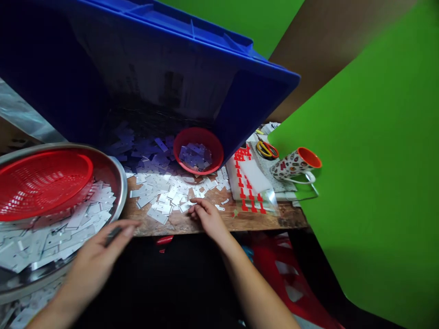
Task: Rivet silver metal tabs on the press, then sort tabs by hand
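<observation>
A heap of small white plates (161,192) lies on a worn wooden table (219,219). My right hand (206,214) rests at the heap's near edge, fingers curled and pinched on one white plate. My left hand (99,256) hovers by the rim of a large steel basin (118,183), fingers closed around a thin dark tool (113,235). The basin holds more white plates (68,228) and a red plastic colander (41,183).
A big blue crate (154,68) is tipped over the back of the table, with a small red bowl (198,148) of plates under it. To the right lie sheets of red stickers (245,180), scissors (267,148) and a patterned mug (297,164). Green screens stand at right.
</observation>
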`<action>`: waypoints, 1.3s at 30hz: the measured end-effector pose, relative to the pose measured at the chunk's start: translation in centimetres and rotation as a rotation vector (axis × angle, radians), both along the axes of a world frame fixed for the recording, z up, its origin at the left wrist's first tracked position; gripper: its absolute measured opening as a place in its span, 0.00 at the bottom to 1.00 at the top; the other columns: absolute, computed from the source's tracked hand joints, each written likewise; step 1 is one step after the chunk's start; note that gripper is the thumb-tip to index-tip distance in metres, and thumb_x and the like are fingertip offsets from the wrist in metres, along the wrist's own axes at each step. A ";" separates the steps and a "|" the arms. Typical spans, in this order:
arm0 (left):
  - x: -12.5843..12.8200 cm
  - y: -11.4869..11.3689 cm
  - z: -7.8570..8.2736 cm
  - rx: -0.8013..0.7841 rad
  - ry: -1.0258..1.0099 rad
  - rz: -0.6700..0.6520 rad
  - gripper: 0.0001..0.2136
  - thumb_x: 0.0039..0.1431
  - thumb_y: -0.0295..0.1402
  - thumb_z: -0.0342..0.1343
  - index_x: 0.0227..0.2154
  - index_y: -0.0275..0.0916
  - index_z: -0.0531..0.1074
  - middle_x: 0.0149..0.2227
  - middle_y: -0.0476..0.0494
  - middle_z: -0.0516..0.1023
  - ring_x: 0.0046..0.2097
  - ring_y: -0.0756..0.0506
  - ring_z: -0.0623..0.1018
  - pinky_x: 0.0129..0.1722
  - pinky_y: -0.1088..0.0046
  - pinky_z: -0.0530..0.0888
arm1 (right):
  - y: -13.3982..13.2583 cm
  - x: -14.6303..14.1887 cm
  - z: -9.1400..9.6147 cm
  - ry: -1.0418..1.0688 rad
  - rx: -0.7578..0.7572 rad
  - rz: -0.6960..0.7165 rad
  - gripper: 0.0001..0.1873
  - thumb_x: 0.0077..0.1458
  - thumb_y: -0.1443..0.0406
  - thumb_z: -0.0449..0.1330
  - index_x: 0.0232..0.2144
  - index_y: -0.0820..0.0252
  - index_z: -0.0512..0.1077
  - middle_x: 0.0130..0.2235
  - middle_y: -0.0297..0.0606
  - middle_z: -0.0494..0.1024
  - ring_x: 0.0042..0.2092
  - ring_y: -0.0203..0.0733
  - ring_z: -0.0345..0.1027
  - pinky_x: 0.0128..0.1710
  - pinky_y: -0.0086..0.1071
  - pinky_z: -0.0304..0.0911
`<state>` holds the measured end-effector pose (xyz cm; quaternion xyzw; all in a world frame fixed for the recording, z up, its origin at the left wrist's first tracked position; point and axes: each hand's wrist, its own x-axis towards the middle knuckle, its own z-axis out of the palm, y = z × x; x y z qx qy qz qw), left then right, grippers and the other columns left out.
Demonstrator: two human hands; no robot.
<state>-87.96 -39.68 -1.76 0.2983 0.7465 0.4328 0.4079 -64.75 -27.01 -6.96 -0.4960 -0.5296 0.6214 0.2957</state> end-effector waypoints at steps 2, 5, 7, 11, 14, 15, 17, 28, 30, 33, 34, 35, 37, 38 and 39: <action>3.1 1.6 -0.9 0.025 -0.048 -0.182 0.17 0.45 0.49 0.60 0.32 0.43 0.79 0.37 0.44 0.81 0.44 0.37 0.76 0.47 0.63 0.69 | -0.2 0.3 0.4 0.132 -0.122 -0.015 0.13 0.50 0.61 0.56 0.37 0.60 0.71 0.27 0.33 0.75 0.27 0.34 0.66 0.30 0.29 0.61; 5.9 4.0 -2.6 0.068 -0.035 -0.274 0.14 0.48 0.45 0.59 0.33 0.43 0.79 0.39 0.44 0.82 0.45 0.37 0.76 0.49 0.61 0.69 | -0.8 0.5 1.3 0.218 -0.169 -0.024 0.13 0.48 0.61 0.58 0.37 0.61 0.71 0.27 0.33 0.75 0.27 0.32 0.66 0.30 0.29 0.60; 6.9 5.2 -3.4 0.104 -0.017 -0.349 0.13 0.50 0.43 0.58 0.36 0.44 0.79 0.40 0.45 0.82 0.46 0.39 0.77 0.48 0.63 0.69 | -1.2 0.5 1.8 0.234 -0.176 -0.026 0.12 0.49 0.61 0.58 0.37 0.61 0.71 0.27 0.32 0.76 0.28 0.33 0.67 0.31 0.29 0.61; 8.0 6.4 -3.9 0.130 0.096 -0.511 0.11 0.54 0.42 0.55 0.34 0.45 0.78 0.37 0.48 0.82 0.41 0.42 0.78 0.42 0.69 0.70 | -1.8 0.7 2.0 0.267 -0.224 -0.033 0.13 0.47 0.61 0.60 0.36 0.61 0.71 0.27 0.33 0.76 0.29 0.33 0.69 0.34 0.30 0.63; 8.3 6.7 -4.2 0.112 0.289 -0.547 0.13 0.57 0.43 0.51 0.31 0.43 0.77 0.34 0.46 0.81 0.38 0.42 0.78 0.38 0.69 0.69 | -2.0 1.4 1.5 0.249 -0.232 -0.089 0.14 0.47 0.60 0.61 0.37 0.61 0.72 0.30 0.35 0.77 0.32 0.35 0.70 0.36 0.31 0.64; 8.3 6.9 -4.3 0.102 0.359 -0.569 0.14 0.58 0.44 0.49 0.31 0.43 0.77 0.34 0.46 0.81 0.38 0.42 0.77 0.37 0.69 0.68 | -2.0 1.8 1.3 0.227 -0.209 -0.119 0.15 0.47 0.59 0.62 0.36 0.61 0.72 0.31 0.36 0.77 0.32 0.36 0.71 0.37 0.32 0.64; 8.4 7.3 -4.5 0.089 0.477 -0.644 0.15 0.60 0.43 0.46 0.33 0.43 0.76 0.35 0.45 0.80 0.39 0.42 0.77 0.37 0.69 0.68 | -2.0 2.7 0.8 0.166 -0.142 -0.187 0.15 0.47 0.57 0.62 0.35 0.60 0.72 0.32 0.37 0.78 0.33 0.37 0.71 0.39 0.34 0.65; 9.7 9.8 -5.4 0.067 0.573 -0.748 0.07 0.51 0.31 0.53 0.29 0.46 0.76 0.34 0.44 0.79 0.39 0.40 0.75 0.39 0.66 0.65 | -2.3 5.3 -0.4 -0.199 0.222 -0.258 0.12 0.55 0.58 0.56 0.38 0.55 0.75 0.39 0.38 0.78 0.42 0.44 0.70 0.47 0.38 0.63; 9.1 9.5 -5.5 0.059 0.528 -0.728 0.09 0.51 0.33 0.53 0.33 0.48 0.77 0.37 0.45 0.80 0.42 0.40 0.75 0.41 0.66 0.66 | -2.4 5.3 -0.5 -0.238 0.262 -0.252 0.12 0.56 0.59 0.55 0.38 0.55 0.75 0.40 0.38 0.78 0.44 0.44 0.70 0.48 0.37 0.62; 8.3 8.9 -5.5 0.052 0.271 -0.620 0.12 0.53 0.38 0.52 0.38 0.46 0.77 0.40 0.44 0.80 0.43 0.41 0.76 0.41 0.67 0.67 | -2.4 5.0 -0.9 -0.246 0.258 -0.225 0.13 0.57 0.59 0.54 0.40 0.55 0.75 0.39 0.38 0.78 0.43 0.44 0.70 0.46 0.36 0.63; 8.1 8.6 -5.4 0.039 0.144 -0.565 0.14 0.53 0.41 0.52 0.38 0.43 0.78 0.36 0.43 0.80 0.39 0.42 0.76 0.37 0.69 0.68 | -2.4 4.8 -0.9 -0.247 0.253 -0.212 0.13 0.58 0.59 0.54 0.41 0.55 0.75 0.39 0.38 0.78 0.42 0.44 0.71 0.46 0.36 0.63; 8.0 8.3 -5.2 0.015 0.000 -0.507 0.16 0.53 0.43 0.52 0.38 0.41 0.78 0.30 0.44 0.79 0.33 0.44 0.76 0.31 0.71 0.67 | -2.4 4.6 -0.9 -0.250 0.251 -0.197 0.13 0.58 0.59 0.54 0.41 0.55 0.74 0.38 0.38 0.78 0.41 0.44 0.71 0.45 0.36 0.63; 7.9 7.8 -4.8 -0.056 -0.255 -0.405 0.19 0.51 0.45 0.54 0.40 0.37 0.77 0.19 0.50 0.71 0.21 0.49 0.68 0.22 0.75 0.60 | -2.5 3.9 -0.6 -0.262 0.266 -0.180 0.13 0.58 0.60 0.53 0.41 0.55 0.74 0.38 0.38 0.78 0.42 0.43 0.70 0.45 0.36 0.63; 7.9 7.6 -4.6 -0.086 -0.360 -0.366 0.20 0.49 0.44 0.56 0.41 0.37 0.77 0.16 0.53 0.67 0.19 0.50 0.64 0.20 0.76 0.58 | -2.5 3.5 -0.2 -0.270 0.290 -0.175 0.13 0.59 0.61 0.53 0.42 0.55 0.74 0.39 0.38 0.77 0.42 0.43 0.70 0.46 0.36 0.63; 7.9 7.4 -4.4 -0.098 -0.426 -0.360 0.19 0.48 0.42 0.57 0.41 0.37 0.77 0.16 0.55 0.65 0.19 0.51 0.64 0.20 0.77 0.57 | -2.6 3.1 0.3 -0.278 0.330 -0.153 0.13 0.59 0.61 0.52 0.43 0.55 0.74 0.40 0.39 0.77 0.43 0.43 0.69 0.46 0.36 0.62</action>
